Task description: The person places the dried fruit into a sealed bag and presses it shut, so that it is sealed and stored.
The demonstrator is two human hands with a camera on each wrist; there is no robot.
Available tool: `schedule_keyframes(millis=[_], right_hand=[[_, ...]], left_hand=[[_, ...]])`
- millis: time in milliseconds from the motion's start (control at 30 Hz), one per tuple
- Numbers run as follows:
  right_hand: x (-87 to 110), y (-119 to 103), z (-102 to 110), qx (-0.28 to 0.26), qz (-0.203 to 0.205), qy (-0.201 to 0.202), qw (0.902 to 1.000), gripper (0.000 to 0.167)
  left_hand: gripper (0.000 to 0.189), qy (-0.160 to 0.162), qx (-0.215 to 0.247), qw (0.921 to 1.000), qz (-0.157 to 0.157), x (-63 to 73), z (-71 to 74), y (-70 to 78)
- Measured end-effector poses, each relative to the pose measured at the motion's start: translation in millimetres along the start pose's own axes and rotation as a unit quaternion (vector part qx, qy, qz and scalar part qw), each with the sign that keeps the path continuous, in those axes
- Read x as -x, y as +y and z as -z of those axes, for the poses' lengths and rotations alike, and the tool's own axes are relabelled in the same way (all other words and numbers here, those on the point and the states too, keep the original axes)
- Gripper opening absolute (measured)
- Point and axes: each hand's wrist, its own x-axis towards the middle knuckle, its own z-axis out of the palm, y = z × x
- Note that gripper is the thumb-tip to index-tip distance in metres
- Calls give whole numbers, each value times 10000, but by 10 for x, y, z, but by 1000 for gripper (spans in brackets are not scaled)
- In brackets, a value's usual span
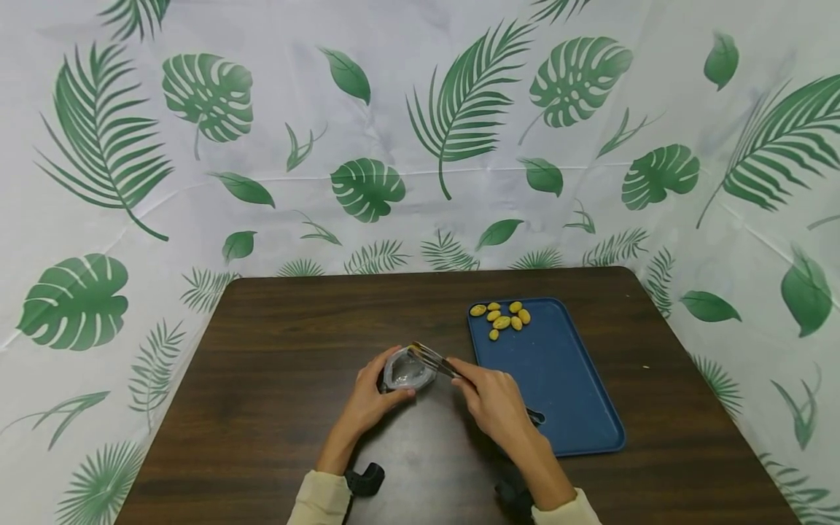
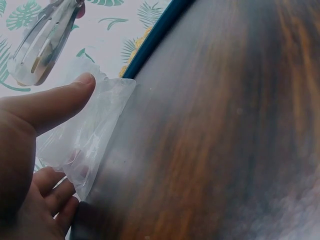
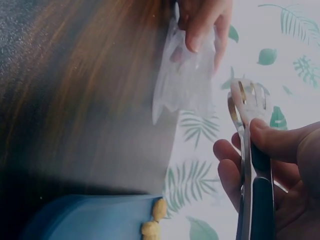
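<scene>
Closest are two pale sleeves (image 1: pixel 321 499). Next, the left hand (image 1: pixel 370 397) holds a clear plastic bag (image 1: pixel 403 375), with its thumb on one side and its fingers on the other. The bag sits just right of that hand, between both hands, with its mouth open. The right hand (image 1: pixel 495 401) grips metal tongs (image 1: pixel 433 359), and their tips are near the bag's mouth. I cannot tell if the tips hold anything. A blue tray (image 1: pixel 571 394) lies to the right, with small yellow lumps (image 1: pixel 502 322) at its far end. Behind the brown table (image 1: pixel 282 379) hangs a leafy cloth (image 1: pixel 289 219).
</scene>
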Motion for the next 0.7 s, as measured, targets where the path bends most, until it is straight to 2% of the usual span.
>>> schedule_keyframes(millis=[600, 700], right_hand=[[1, -2, -37, 8, -111, -130, 9999, 36], [9, -8, -43, -46, -166, -206, 9996, 41]], left_hand=[[81, -15, -23, 10000, -89, -7, -3, -5], [82, -22, -11, 10000, -61, -2, -1, -7]])
